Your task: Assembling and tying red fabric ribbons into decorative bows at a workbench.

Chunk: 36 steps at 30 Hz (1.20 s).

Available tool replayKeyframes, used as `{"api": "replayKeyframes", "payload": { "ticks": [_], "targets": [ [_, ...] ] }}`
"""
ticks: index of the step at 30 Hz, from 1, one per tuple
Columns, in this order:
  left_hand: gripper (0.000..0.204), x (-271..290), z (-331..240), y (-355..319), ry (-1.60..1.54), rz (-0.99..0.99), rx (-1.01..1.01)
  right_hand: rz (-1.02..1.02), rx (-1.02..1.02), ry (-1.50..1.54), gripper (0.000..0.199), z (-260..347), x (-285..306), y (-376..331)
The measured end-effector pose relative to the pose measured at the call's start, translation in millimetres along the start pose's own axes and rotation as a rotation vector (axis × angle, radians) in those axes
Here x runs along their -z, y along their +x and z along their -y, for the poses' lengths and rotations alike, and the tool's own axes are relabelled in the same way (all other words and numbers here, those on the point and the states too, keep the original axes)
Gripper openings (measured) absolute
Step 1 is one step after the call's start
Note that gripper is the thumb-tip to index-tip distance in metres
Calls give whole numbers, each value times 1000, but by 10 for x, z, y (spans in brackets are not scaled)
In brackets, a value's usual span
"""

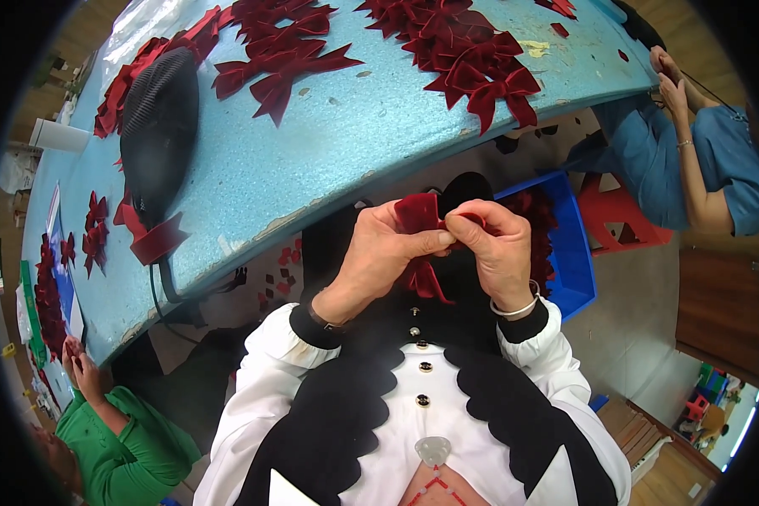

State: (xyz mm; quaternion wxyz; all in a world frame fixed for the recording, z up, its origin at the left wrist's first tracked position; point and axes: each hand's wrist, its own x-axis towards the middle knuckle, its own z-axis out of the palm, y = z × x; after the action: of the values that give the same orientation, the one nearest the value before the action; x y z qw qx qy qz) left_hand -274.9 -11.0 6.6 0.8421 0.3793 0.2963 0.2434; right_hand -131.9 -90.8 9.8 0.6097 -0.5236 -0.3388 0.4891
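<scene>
My left fingers (427, 244) and right fingers (464, 234) pinch closed on the red bow (417, 213), just off the near edge of the table (320, 160). I should hold its middle snug, loops even.

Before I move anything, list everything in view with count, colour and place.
table: one, light blue, top and left
bows: many, dark red, on the table
held bow: one, dark red, picture centre
black oblong thing: one, black, on the table
white cylinder: one, white, far left
bin: one, blue, right of centre, dark red pieces inside
stool or crate: one, red, beside the bin
scraps: several, mostly red, floor
co-workers: two, one in green lower left, one in blue right
pendant: one, pale, bottom centre
small rim clutter: count unclear
left hand: one, bare, on the held bow
right hand: one, bare, on the held bow
</scene>
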Motion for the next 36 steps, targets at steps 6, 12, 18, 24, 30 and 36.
{"api": "replayKeyframes", "payload": {
  "ticks": [6,12,18,24,30,36],
  "targets": [
    [14,-27,-8,-9,47,-46,42,-141,183,-155,12,-10,-65,4],
    [14,59,-47,-48,18,-73,50,-342,167,-160,20,-113,407,182],
    [12,44,-61,-12,-91,-97,17,-215,94,57,31,-146,496,92],
    [14,-29,-14,-8,-68,-46,-17,0,-39,195,27,-29,-9,26],
    [15,1,11,-27,-39,-57,-68,-18,288,-307,19,50,-58,67],
    [14,-66,3,-15,-82,-61,-37,-61,587,-665,17,-69,48,99]
  ]
}}
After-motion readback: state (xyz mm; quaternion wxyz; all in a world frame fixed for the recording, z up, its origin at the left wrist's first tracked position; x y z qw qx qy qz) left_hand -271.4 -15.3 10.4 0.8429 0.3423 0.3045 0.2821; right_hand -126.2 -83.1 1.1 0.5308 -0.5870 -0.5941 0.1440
